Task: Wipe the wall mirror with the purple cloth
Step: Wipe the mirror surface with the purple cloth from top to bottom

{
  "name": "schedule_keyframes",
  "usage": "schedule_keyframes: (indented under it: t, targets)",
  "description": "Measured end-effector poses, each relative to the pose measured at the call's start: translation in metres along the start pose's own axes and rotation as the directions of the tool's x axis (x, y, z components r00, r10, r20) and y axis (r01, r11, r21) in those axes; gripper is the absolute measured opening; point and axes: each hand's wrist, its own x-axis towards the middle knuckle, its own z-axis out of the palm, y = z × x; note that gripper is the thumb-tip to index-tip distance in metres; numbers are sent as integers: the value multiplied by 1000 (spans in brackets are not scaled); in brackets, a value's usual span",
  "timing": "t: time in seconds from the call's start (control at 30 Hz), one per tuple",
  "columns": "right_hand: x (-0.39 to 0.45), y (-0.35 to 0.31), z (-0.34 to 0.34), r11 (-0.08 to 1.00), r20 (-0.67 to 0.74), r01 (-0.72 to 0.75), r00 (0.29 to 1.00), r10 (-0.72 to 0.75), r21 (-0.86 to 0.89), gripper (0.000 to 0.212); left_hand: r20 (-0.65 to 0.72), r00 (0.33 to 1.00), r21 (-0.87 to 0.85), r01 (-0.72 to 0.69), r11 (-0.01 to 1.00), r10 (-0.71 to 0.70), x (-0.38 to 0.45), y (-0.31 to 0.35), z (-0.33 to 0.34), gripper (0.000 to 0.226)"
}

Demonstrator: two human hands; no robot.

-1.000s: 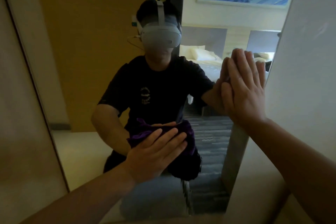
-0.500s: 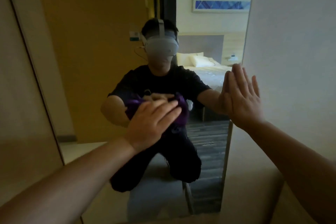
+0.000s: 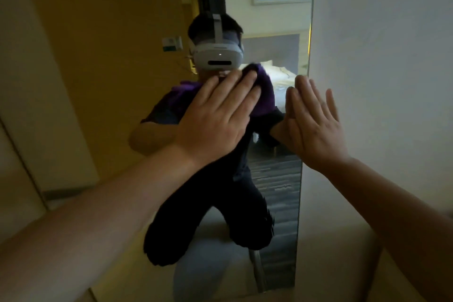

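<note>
My left hand (image 3: 215,117) presses the purple cloth (image 3: 263,95) flat on the mirror (image 3: 277,179), fingers straight. My right hand (image 3: 316,125) rests open at the mirror's edge.

The flat left hand (image 3: 215,115) hides most of the bunched purple cloth (image 3: 264,95). Tall frameless wall mirror (image 3: 277,191): top cut off. Both forearms leave the near edge.

Left hand (image 3: 215,120) on cloth (image 3: 263,95) (against mirror (image 3: 277,179)), left of right hand (image 3: 316,127)
</note>
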Motion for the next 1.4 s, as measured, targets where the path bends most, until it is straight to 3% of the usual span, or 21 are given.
schedule_keyframes:
  t: [0.17,0.4,0.67,0.8,0.93,1.07,1.2,1.4]
  targets:
    - [-2,6,4,996,-70,11,998,-5,86,51,110,985,-40,-127,991,131,-104,58,15,54]
    - [-16,43,7,972,-9,-232,973,232,-37,60,183,971,-20,-154,988,155,-167,85,20,49]
    - [-20,58,16,946,61,-284,953,296,-154,67,206,960,-170,-154,973,188,-139,77,4,32]
    - [-22,62,18,955,30,-260,963,266,-144,64,49,991,-195,-116,974,128,-69,54,1,35]
    - [-24,64,19,959,17,-239,969,245,-153,63,-211,977,-53,6,999,-17,57,4,12,31]
    - [-24,65,21,963,12,-227,973,231,-146,61,-210,973,106,117,987,-93,138,-24,17,40]
    - [-27,66,21,969,-29,-208,978,206,-131,58,-77,995,90,68,994,-61,119,1,19,46]
    - [-28,72,32,977,-184,-138,977,107,-164,51,7,992,-50,-129,990,129,-8,94,38,44]
